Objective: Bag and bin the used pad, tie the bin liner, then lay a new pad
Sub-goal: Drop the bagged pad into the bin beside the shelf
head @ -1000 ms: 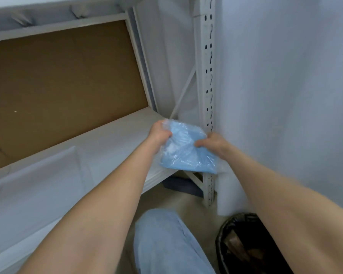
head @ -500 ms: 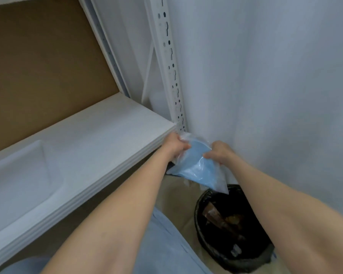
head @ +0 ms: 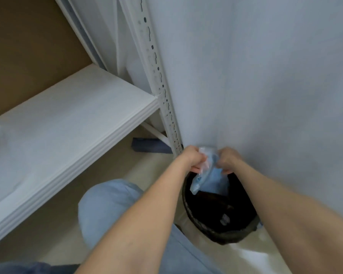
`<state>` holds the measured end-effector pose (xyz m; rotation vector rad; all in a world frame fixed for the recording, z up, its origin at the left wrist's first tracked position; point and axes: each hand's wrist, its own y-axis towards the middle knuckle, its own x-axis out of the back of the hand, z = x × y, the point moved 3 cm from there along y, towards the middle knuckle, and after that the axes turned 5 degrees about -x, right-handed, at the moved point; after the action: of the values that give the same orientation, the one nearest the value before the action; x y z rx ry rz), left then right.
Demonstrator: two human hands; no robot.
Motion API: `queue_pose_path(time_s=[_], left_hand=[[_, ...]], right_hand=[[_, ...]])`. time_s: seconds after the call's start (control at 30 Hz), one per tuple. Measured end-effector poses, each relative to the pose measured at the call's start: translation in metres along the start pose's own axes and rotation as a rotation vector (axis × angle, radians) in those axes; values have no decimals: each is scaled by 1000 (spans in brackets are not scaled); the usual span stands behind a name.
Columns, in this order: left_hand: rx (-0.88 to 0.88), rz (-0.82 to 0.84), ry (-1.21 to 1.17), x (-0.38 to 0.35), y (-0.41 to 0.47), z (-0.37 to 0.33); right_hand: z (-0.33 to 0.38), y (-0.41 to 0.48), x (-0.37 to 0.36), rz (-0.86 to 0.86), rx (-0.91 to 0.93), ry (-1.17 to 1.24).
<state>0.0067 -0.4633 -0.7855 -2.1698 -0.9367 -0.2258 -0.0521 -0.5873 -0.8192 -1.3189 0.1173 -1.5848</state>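
A blue pad in a clear plastic bag [head: 211, 176] hangs over the far rim of a round bin with a black liner [head: 210, 229]. My left hand [head: 193, 158] grips the bag's top left corner. My right hand [head: 227, 160] pinches its top right corner. The bag's lower part dips inside the bin's mouth. Dark rubbish lies in the bottom of the bin.
A white shelf board [head: 71, 123] runs along the left, held by a perforated white upright [head: 162, 91]. A white curtain [head: 265, 76] hangs right behind the bin. My knee in blue jeans [head: 109, 208] is in front. A dark blue object [head: 149, 145] lies under the shelf.
Both hands carried the bagged pad from shelf height down and to the right until it hangs over the bin. My view dropped towards the floor with it.
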Motion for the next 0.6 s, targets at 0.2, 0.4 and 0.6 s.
queue_pose_path(time_s=[0.2, 0.4, 0.6], left_hand=[[162, 81, 122, -39, 14, 34], [257, 124, 224, -53, 21, 61], [283, 134, 215, -50, 25, 65]], right_hand=[[-41, 17, -31, -73, -65, -128], [-62, 20, -60, -82, -139, -70], [-65, 17, -79, 44, -183, -141]])
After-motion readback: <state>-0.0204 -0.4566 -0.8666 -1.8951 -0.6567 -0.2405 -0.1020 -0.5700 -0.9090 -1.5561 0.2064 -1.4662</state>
